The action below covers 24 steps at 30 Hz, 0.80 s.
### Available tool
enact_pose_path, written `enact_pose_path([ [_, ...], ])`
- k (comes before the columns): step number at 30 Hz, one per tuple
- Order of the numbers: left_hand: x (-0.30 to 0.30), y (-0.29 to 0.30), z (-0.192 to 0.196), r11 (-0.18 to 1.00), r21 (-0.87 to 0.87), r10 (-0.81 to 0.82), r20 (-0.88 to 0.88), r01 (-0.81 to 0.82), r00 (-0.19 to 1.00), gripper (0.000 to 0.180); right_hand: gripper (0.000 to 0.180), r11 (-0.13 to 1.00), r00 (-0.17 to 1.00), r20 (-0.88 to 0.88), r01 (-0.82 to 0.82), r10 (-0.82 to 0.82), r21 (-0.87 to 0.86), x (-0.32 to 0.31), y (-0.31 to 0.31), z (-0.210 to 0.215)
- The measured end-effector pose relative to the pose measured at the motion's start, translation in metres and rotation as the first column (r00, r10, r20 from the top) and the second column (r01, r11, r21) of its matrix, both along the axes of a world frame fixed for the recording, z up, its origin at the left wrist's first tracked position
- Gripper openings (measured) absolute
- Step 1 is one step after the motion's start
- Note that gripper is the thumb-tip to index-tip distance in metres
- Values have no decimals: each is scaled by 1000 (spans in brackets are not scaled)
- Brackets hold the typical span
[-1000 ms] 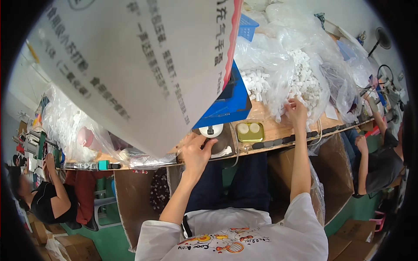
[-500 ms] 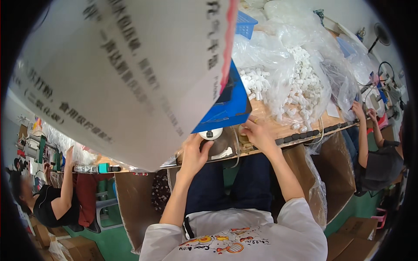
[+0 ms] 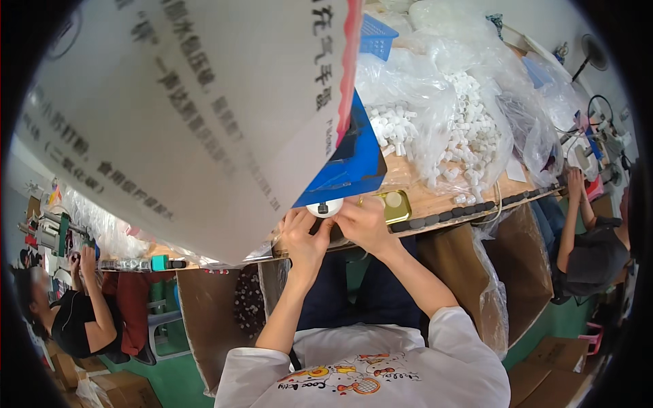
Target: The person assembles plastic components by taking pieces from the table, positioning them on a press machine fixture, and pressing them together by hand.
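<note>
My left hand (image 3: 306, 234) and my right hand (image 3: 364, 223) are close together at the table's near edge, right below a blue machine housing (image 3: 350, 178). Fingers of both hands are closed in a pinch. Whatever lies between them is too small or hidden to make out. Just beyond the fingertips shows a white round part (image 3: 317, 205) with a small black piece on it, under the blue housing. Beside my right hand lies a gold-coloured shallow tin (image 3: 396, 216) with pale round pieces in it.
A large white printed sheet (image 3: 177, 136) hides the upper left. White plastic fittings (image 3: 469, 143) lie heaped in clear bags, with a blue basket (image 3: 376, 37) behind. Dark foam padding (image 3: 445, 217) lines the table edge. Cardboard boxes (image 3: 462, 272) stand below. Co-workers sit left and right.
My right hand has moved left from the gold tin to meet my left hand, uncovering the tin. The co-workers' hands have also shifted.
</note>
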<state>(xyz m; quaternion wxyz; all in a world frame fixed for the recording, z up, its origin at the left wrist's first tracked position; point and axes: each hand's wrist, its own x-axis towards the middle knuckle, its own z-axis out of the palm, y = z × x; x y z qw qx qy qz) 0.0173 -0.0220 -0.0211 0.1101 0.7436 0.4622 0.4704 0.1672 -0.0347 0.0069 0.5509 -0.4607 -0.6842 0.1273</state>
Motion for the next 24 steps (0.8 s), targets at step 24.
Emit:
enact_pose_path([
  [24,-19,14,22,726,-646,-137,197,234,971,39,17,924,721,614,380,-322,40,148,77,-53],
])
